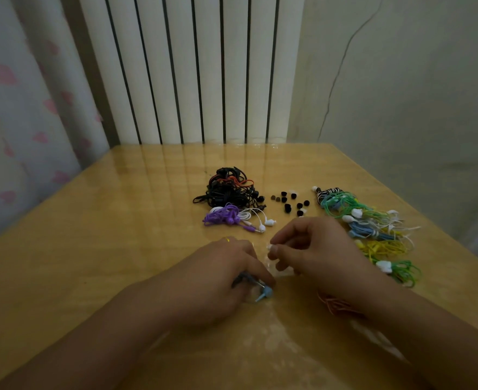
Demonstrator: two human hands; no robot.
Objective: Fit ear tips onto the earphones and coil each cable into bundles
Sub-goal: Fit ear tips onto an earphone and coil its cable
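My left hand [221, 274] rests low on the table with its fingers curled round a blue earphone [264, 293], whose earbud sticks out beside the thumb. My right hand [308, 246] hovers just right of it and pinches a small white ear tip [271, 247] between thumb and fingertips. Loose black and white ear tips [291, 204] lie scattered behind my hands. A tangle of black earphones [229, 191] with purple [223, 218] and white [260, 218] ones sits at the centre. Coiled green, blue and yellow bundles [373, 232] line the right side.
The wooden table [119, 235] has a glossy clear cover. An orange cable [336, 305] lies under my right wrist. A white radiator [192, 68] stands behind the table, a curtain with pink hearts [21, 108] hangs at the left, and a wall is at the right.
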